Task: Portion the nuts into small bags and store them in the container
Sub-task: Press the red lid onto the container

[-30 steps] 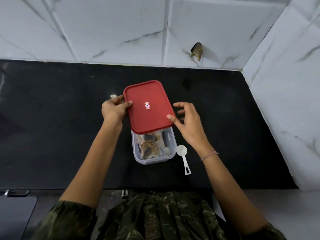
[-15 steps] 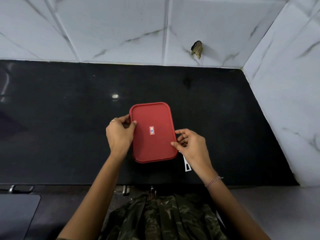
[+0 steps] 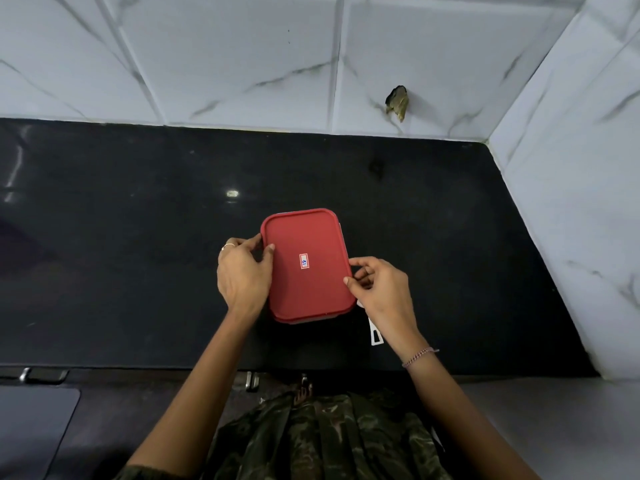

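Left hand [image 3: 242, 277] at the left edge of the red lid [image 3: 306, 265], thumb on top, fingers curled against the rim; lid flat over the container on the black counter [image 3: 121, 237]; right hand [image 3: 382, 292] pinching the lid's right edge, fingers bunched together; white scoop handle [image 3: 375, 336] just beside, under that wrist.

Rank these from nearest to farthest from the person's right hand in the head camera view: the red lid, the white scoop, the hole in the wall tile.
1. Red lid: touched by the right hand at its right edge.
2. White scoop: on the counter, mostly hidden under the wrist.
3. Hole in the wall tile: far back on the wall.

Lid and scoop are nearly level.
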The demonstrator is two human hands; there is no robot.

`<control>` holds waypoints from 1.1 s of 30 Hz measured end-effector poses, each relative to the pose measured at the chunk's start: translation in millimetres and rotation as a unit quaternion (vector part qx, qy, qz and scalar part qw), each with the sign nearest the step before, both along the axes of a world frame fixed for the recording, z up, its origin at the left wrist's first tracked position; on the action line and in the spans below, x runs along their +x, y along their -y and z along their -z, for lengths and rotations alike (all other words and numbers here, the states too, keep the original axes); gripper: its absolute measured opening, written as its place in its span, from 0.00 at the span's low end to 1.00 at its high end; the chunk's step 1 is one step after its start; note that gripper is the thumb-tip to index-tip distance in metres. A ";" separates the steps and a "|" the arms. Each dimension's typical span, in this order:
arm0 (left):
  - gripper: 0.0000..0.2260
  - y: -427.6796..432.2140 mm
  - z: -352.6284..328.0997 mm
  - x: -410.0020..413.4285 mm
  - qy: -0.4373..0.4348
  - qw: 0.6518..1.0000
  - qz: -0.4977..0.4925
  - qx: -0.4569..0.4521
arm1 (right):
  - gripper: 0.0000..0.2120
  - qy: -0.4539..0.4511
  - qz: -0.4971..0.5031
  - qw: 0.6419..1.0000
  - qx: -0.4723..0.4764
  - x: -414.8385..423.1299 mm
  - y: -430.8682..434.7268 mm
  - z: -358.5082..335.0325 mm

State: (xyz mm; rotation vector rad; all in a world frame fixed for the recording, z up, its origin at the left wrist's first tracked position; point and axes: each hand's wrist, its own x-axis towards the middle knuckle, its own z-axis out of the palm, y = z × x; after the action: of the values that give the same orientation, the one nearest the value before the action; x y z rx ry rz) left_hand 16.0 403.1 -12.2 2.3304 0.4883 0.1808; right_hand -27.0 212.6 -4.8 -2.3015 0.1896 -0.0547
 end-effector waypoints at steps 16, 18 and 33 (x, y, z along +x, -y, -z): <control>0.19 12.3 8.1 -0.1 0.010 1.000 0.015 0.017 | 0.16 -0.056 0.006 0.997 0.044 12.3 4.8 3.5; 0.19 16.1 9.9 -1.5 0.014 1.000 0.016 0.012 | 0.15 -0.067 0.006 0.996 0.061 12.0 5.5 3.3; 0.17 8.6 12.9 1.2 0.027 0.999 0.021 -0.014 | 0.12 -0.035 0.021 0.997 0.063 16.7 -3.8 9.7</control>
State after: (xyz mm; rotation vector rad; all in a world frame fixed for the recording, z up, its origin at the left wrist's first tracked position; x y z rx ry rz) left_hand 17.2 394.5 -25.1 2.3003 0.4129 0.2145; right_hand -10.4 216.4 -14.4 -2.1743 0.2693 0.0157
